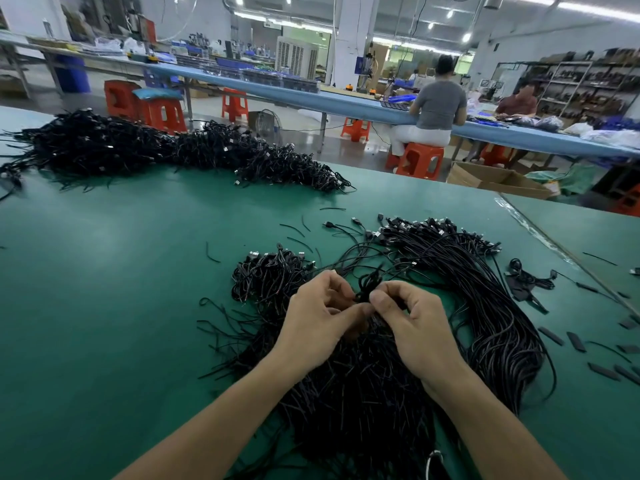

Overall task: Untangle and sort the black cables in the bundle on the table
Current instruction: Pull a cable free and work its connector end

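Note:
A tangled bundle of black cables [360, 386] lies on the green table [104, 289] right in front of me. My left hand [318, 320] and my right hand [412, 323] meet above it, and both pinch a small knotted black cable [367, 284] between thumb and fingers. To the right, a straightened bunch of cables [485, 306] lies in a curve with its plugs [433, 226] lined up at the far end. A smaller clump of cables [266, 275] sits left of my hands.
A large heap of black cables [145, 150] stretches along the table's far left. Short black ties [575, 341] and scraps lie at the right, near a taped seam [540, 237]. Beyond the table stand red stools [419, 161], cardboard boxes and a long blue bench with seated people.

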Demonstrator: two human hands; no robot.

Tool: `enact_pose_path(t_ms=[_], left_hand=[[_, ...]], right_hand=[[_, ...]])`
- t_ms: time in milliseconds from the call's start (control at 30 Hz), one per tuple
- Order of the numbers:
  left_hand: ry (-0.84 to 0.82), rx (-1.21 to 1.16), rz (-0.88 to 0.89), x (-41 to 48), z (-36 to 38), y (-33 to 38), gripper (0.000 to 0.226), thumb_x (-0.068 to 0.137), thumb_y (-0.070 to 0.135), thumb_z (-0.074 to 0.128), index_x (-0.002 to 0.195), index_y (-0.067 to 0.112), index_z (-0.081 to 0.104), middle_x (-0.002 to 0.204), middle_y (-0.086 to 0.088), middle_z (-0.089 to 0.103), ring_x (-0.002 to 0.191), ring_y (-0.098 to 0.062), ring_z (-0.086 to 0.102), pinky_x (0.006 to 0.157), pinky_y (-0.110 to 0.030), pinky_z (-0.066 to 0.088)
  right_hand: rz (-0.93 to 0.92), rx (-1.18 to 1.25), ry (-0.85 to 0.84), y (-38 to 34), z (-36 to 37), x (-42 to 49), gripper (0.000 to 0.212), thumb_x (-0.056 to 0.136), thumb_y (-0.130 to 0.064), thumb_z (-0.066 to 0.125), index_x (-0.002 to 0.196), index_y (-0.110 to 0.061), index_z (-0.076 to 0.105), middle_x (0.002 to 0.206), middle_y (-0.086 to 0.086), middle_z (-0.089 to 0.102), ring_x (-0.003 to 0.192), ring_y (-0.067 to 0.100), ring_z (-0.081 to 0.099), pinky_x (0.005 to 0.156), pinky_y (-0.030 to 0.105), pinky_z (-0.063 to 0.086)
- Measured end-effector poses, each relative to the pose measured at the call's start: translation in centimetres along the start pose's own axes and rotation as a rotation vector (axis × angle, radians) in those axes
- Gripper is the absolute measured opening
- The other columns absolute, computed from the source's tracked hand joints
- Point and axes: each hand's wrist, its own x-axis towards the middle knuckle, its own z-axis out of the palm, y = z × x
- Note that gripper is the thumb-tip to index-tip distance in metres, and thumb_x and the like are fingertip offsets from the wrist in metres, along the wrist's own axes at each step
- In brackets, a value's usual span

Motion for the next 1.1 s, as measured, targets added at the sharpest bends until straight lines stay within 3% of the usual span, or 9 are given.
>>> enact_pose_path(t_ms=[100,200,300,367,467,633,767,867,1100], left_hand=[[0.026,-0.069,-0.053,0.0,0.1,0.5,0.008,0.094,0.008,0.066,0.093,0.014,0.061,0.087,-0.012,0.072,0.080,-0.028,0.068,0.083,-0.050,0.058],[0.026,-0.451,-0.215,0.2,0.1,1.6,0.019,0.102,0.008,0.045,0.097,0.011,0.063,0.092,-0.012,0.069,0.082,-0.026,0.066,0.088,-0.054,0.055],[-0.020,-0.537,-0.210,0.2,0.1,2.4,0.017,0.096,0.031,0.057,0.100,0.015,0.060,0.099,-0.007,0.074,0.083,-0.017,0.068,0.077,-0.034,0.056],[-0.024,-0.488,-0.152,0.1,0.1,2.3,0.033,0.081,0.043,0.066,0.100,0.017,0.059,0.093,0.000,0.074,0.082,-0.012,0.066,0.073,-0.025,0.051],[-0.031,-0.470,-0.098,0.0,0.1,2.1,0.041,0.078,0.048,0.067,0.098,0.012,0.060,0.079,-0.003,0.070,0.082,-0.014,0.065,0.087,-0.031,0.048],[-0.001,-0.139,0.094,-0.4,0.0,0.9,0.032,0.075,0.013,0.086,0.094,0.015,0.061,0.083,0.004,0.065,0.077,-0.006,0.059,0.071,-0.019,0.049],[0.110,0.064,0.080,-0.3,0.1,0.1,0.038,0.071,0.028,0.090,0.091,0.023,0.058,0.065,0.013,0.049,0.059,-0.008,0.042,0.056,-0.021,0.039],[0.064,-0.024,-0.010,-0.2,0.2,0.0,0.036,0.073,0.029,0.088,0.091,0.020,0.058,0.062,0.004,0.063,0.053,-0.016,0.059,0.054,-0.025,0.048],[0.011,-0.308,-0.097,-0.1,0.1,0.5,0.031,0.098,0.000,0.044,0.110,0.019,0.065,0.097,-0.005,0.075,0.088,-0.019,0.070,0.081,-0.034,0.057]], right_hand=[[-0.027,-0.019,-0.042,-0.1,0.1,-0.2,0.021,0.097,-0.010,0.061,0.079,-0.018,0.069,0.073,-0.010,0.071,0.069,0.000,0.064,0.067,0.013,0.049],[-0.022,-0.066,-0.055,-0.2,0.2,-0.3,0.023,0.097,-0.012,0.061,0.077,-0.021,0.069,0.073,-0.012,0.071,0.070,-0.001,0.062,0.069,0.012,0.048],[0.000,-0.094,-0.045,-0.2,0.2,-0.3,0.022,0.098,-0.014,0.060,0.078,-0.021,0.070,0.075,-0.010,0.072,0.070,-0.001,0.061,0.067,0.018,0.049],[0.018,-0.109,-0.045,-0.1,0.3,-0.3,0.019,0.097,-0.020,0.062,0.080,-0.021,0.070,0.077,-0.001,0.071,0.070,0.007,0.058,0.070,0.037,0.050],[0.033,-0.117,-0.065,-0.2,0.5,-0.4,0.018,0.094,-0.031,0.065,0.082,-0.018,0.070,0.078,0.013,0.068,0.068,0.019,0.054,0.071,0.052,0.049],[0.020,-0.112,0.016,0.2,-0.1,-0.2,0.020,0.097,-0.018,0.061,0.079,-0.020,0.069,0.072,0.004,0.068,0.067,0.023,0.057,0.071,0.051,0.051],[-0.022,-0.120,0.045,0.2,0.0,-0.2,0.017,0.096,-0.019,0.063,0.081,-0.025,0.067,0.075,-0.016,0.070,0.068,-0.001,0.061,0.067,0.020,0.051],[-0.059,-0.104,0.026,-0.1,0.2,-0.3,0.019,0.097,-0.015,0.062,0.080,-0.022,0.067,0.074,-0.016,0.071,0.068,-0.004,0.063,0.066,0.009,0.046],[-0.066,-0.127,-0.049,-0.2,0.5,-0.7,0.023,0.098,-0.018,0.060,0.077,-0.024,0.068,0.073,-0.006,0.070,0.068,0.014,0.062,0.068,0.030,0.053]])
